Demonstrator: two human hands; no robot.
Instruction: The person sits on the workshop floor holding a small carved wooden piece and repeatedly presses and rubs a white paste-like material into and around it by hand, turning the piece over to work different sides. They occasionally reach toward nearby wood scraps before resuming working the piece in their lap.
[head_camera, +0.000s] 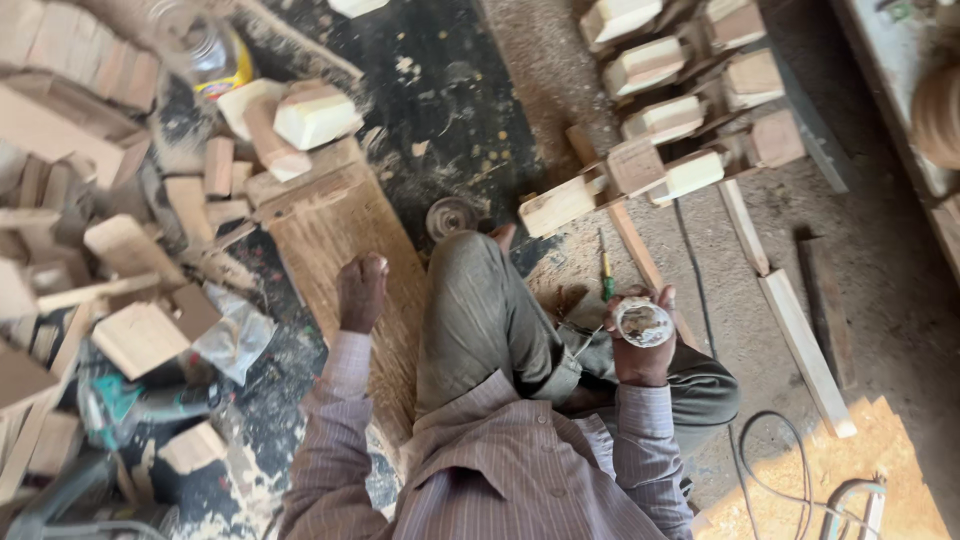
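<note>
grip: right hand (640, 345) is wrapped round a small round disc (645, 322), fingers curled behind it, thumb on the rim, its pale face turned up.
left hand: left hand (360, 292) is closed into a loose fist, knuckles down on the wooden board (340, 235); holds nothing that i can see.
where the disc is: up off the floor, just beside the person's bent knee (480, 290), above the sawdust.
weight: looks light, one hand carries it easily.
stiffness: rigid, i'd judge, flat and hard-edged.
surface: dusty, maybe a bit slippery on the face.
best hold: by the rim, as it sits now.
nearby: a green-handled screwdriver (605, 275) on the floor, wooden blocks (660, 120) beyond.
</note>
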